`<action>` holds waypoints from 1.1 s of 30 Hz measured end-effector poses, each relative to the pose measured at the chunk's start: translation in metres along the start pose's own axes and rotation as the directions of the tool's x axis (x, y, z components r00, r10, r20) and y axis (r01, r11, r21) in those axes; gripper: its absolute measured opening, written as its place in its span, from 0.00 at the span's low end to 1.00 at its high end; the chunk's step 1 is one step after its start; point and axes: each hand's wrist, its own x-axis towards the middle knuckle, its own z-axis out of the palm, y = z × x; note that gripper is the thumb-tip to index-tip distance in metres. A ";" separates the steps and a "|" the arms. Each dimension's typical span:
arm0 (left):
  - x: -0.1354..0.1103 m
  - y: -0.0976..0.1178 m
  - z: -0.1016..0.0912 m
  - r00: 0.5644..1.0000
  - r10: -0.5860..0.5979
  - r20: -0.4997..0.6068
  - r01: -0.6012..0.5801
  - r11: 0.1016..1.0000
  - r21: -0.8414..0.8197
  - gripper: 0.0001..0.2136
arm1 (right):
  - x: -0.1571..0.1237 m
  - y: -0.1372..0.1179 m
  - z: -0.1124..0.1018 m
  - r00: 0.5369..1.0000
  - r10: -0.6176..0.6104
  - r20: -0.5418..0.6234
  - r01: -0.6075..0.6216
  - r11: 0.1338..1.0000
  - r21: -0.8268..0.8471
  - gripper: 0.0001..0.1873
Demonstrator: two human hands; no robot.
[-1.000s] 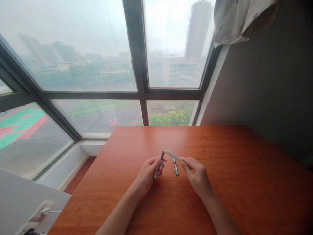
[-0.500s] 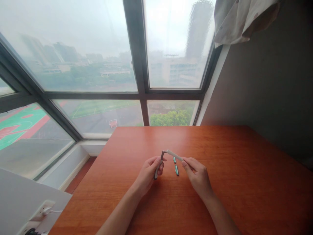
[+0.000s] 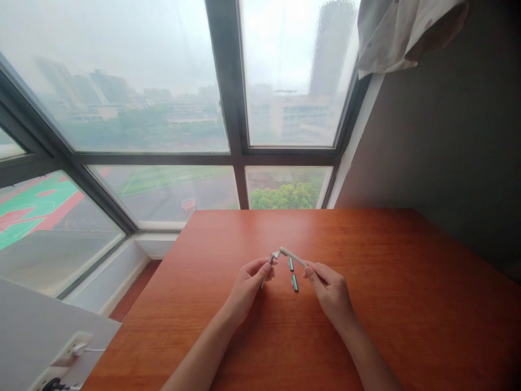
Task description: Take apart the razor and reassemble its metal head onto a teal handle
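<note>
My left hand (image 3: 249, 281) is closed around a razor handle (image 3: 273, 257), its silvery neck end pointing up and the lower part mostly hidden by my fingers. In my right hand (image 3: 329, 282) a slim pale stick that looks like a toothbrush (image 3: 293, 256) is pinched near its lower end. Its far tip slants up to the left and meets or nearly meets the razor handle's neck; I cannot tell whether they touch. Between my hands, two small dark and green razor cartridges lie on the table, a farther cartridge (image 3: 290, 264) and a nearer cartridge (image 3: 294, 283).
The brown wooden table (image 3: 382, 255) spreads under both arms. Beyond its back edge stand large windows with dark frames (image 3: 163, 159). A curtain (image 3: 399, 38) hangs at the upper right. At the lower left, a wall socket (image 3: 73, 347) has a white plug in it.
The razor handle has turned in my left hand, so its neck now looks brighter and leans more to the right. The toothbrush tip has shifted slightly right. The cartridges lie as before.
</note>
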 end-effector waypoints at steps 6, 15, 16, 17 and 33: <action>0.001 -0.002 -0.001 0.998 0.047 -0.041 -0.045 0.997 0.056 0.16 | 0.000 -0.006 -0.003 0.998 -0.049 0.041 0.046 0.996 0.074 0.14; -0.001 0.005 0.001 0.996 0.067 -0.058 -0.060 0.992 0.112 0.14 | 0.001 -0.005 -0.004 1.000 -0.026 -0.007 0.026 1.000 0.014 0.15; -0.001 0.005 0.001 0.995 0.073 -0.062 -0.065 0.991 0.118 0.14 | 0.001 -0.006 -0.005 0.999 -0.038 -0.001 0.038 0.999 0.036 0.15; -0.001 0.005 0.001 0.994 0.082 -0.066 -0.074 0.990 0.124 0.13 | 0.001 -0.008 -0.005 0.999 -0.051 0.010 0.051 0.997 0.056 0.14; 0.002 -0.002 0.000 0.985 0.162 -0.061 -0.143 0.959 0.243 0.11 | -0.001 -0.005 -0.005 0.999 -0.041 0.026 0.040 0.998 0.051 0.13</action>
